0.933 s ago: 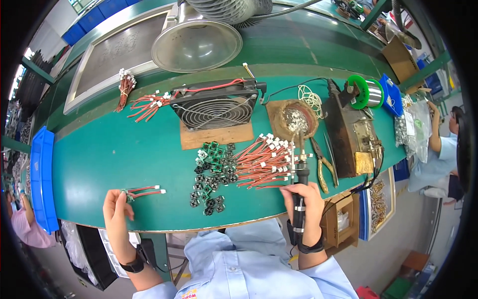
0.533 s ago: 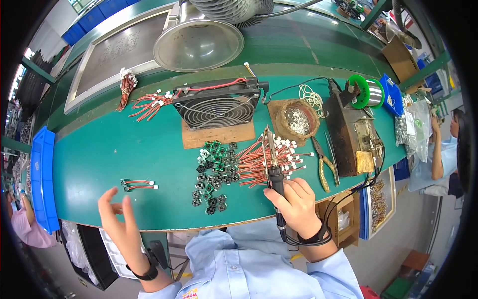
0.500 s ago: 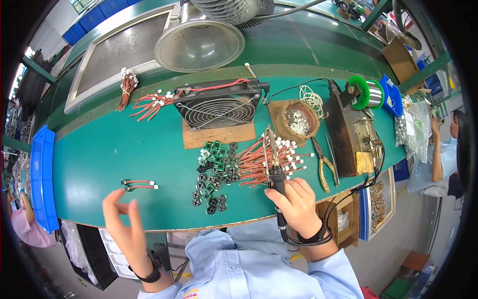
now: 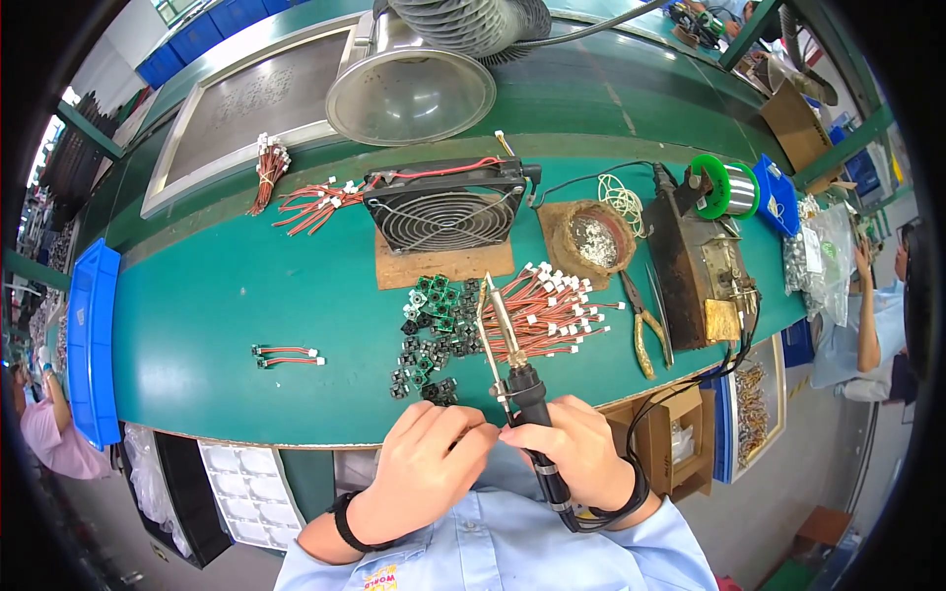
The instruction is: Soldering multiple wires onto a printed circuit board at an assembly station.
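Note:
A soldering iron (image 4: 528,389) with a black handle and a thin metal feed tube along its barrel points up and away from me. My right hand (image 4: 581,453) is wrapped round its handle. My left hand (image 4: 429,463) is closed at the table's front edge, fingertips pinched together close to the lower end of the feed tube. What they hold, if anything, is too small to make out. Beyond the hands lie small black and green circuit boards (image 4: 434,320) and a heap of red-and-black wires with white connectors (image 4: 552,315). Two wired boards (image 4: 286,356) lie apart on the left.
A black fan (image 4: 445,212) stands behind the boards, with a metal extraction hood (image 4: 412,97) beyond. To the right are a round pot (image 4: 594,241), pliers (image 4: 645,330), a soldering station (image 4: 695,266) and a solder wire spool (image 4: 726,187). A blue bin (image 4: 94,345) stands at the left edge.
My left hand has swung right from near the two wired boards to beside the soldering iron, and its fingers have closed. The iron has shifted slightly left and nearer me, still in my right hand.

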`<action>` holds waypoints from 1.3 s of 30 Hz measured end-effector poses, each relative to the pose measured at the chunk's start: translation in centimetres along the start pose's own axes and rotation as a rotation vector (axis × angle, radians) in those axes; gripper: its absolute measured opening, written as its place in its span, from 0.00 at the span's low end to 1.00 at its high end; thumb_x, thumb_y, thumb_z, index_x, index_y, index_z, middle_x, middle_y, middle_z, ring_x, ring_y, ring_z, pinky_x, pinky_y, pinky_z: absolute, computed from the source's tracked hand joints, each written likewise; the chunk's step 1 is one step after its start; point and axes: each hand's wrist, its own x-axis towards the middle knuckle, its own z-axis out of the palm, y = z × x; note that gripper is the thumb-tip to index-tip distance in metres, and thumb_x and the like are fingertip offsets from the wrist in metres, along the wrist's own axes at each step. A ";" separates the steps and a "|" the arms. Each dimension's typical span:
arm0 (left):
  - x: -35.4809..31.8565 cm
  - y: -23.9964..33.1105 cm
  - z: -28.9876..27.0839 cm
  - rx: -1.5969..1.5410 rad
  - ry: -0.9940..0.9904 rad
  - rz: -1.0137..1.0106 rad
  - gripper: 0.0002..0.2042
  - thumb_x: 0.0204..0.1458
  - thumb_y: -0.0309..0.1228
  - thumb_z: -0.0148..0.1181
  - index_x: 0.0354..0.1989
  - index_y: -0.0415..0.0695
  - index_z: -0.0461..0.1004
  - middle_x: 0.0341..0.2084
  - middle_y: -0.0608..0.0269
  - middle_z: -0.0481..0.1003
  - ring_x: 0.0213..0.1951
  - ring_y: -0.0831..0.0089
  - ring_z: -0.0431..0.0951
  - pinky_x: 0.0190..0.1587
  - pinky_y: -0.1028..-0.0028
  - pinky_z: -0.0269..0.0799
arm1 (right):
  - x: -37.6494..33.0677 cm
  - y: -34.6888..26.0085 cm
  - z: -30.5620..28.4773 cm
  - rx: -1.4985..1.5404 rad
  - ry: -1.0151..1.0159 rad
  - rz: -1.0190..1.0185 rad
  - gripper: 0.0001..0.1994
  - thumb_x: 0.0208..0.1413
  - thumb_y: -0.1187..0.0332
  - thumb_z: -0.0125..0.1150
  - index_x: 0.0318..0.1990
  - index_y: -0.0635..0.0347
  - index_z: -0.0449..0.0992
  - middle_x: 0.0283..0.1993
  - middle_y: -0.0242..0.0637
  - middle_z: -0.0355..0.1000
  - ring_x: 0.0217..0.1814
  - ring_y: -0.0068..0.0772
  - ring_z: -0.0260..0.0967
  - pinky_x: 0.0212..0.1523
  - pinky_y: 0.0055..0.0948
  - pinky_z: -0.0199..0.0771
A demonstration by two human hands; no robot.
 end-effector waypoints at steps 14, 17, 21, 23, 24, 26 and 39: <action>0.1 0.1 0.6 -0.209 -0.030 -0.024 0.10 0.35 0.17 0.59 0.28 0.40 0.67 0.26 0.60 0.71 0.25 0.62 0.70 0.28 0.68 0.65 | -0.1 0.1 0.1 0.128 0.115 0.023 0.22 0.36 0.78 0.60 0.44 0.56 0.69 0.24 0.32 0.65 0.23 0.34 0.62 0.25 0.28 0.60; -0.1 -0.1 0.6 -0.291 -0.016 -0.060 0.10 0.36 0.16 0.59 0.27 0.40 0.66 0.25 0.59 0.71 0.25 0.61 0.70 0.28 0.68 0.65 | -0.5 0.2 0.7 0.195 0.185 0.081 0.22 0.35 0.78 0.60 0.43 0.56 0.68 0.24 0.32 0.66 0.23 0.34 0.63 0.26 0.27 0.61; -0.3 -0.2 0.7 -0.308 0.016 -0.121 0.09 0.38 0.18 0.59 0.29 0.39 0.68 0.25 0.62 0.70 0.25 0.66 0.70 0.29 0.71 0.65 | -0.2 0.3 0.4 0.110 0.170 0.057 0.22 0.35 0.77 0.61 0.44 0.56 0.69 0.25 0.32 0.67 0.23 0.33 0.64 0.26 0.26 0.62; 0.0 0.1 0.5 -0.148 -0.043 -0.031 0.11 0.35 0.17 0.59 0.29 0.39 0.68 0.26 0.60 0.70 0.26 0.63 0.71 0.30 0.70 0.66 | -0.1 0.3 0.1 0.054 0.143 0.028 0.22 0.35 0.77 0.60 0.45 0.56 0.69 0.26 0.32 0.67 0.23 0.33 0.64 0.26 0.27 0.63; 0.2 0.2 0.5 -0.068 -0.072 0.013 0.12 0.34 0.17 0.60 0.29 0.39 0.69 0.26 0.59 0.71 0.26 0.62 0.71 0.30 0.69 0.66 | -0.3 0.2 -0.1 0.021 0.098 0.016 0.23 0.36 0.77 0.60 0.45 0.56 0.69 0.27 0.33 0.67 0.23 0.32 0.64 0.25 0.27 0.63; 0.0 0.3 0.7 -0.067 -0.060 0.008 0.12 0.33 0.17 0.60 0.29 0.38 0.69 0.27 0.59 0.71 0.27 0.62 0.71 0.31 0.69 0.66 | -0.4 0.1 -0.2 -0.042 0.009 -0.016 0.24 0.36 0.77 0.60 0.47 0.55 0.69 0.28 0.33 0.67 0.23 0.32 0.65 0.25 0.28 0.64; -0.3 0.3 0.5 -0.355 -0.022 -0.245 0.05 0.42 0.17 0.57 0.28 0.36 0.69 0.25 0.56 0.70 0.27 0.62 0.71 0.31 0.70 0.67 | -1.1 -0.4 0.5 0.220 0.008 0.217 0.23 0.39 0.81 0.59 0.47 0.56 0.68 0.29 0.34 0.67 0.24 0.27 0.66 0.22 0.21 0.65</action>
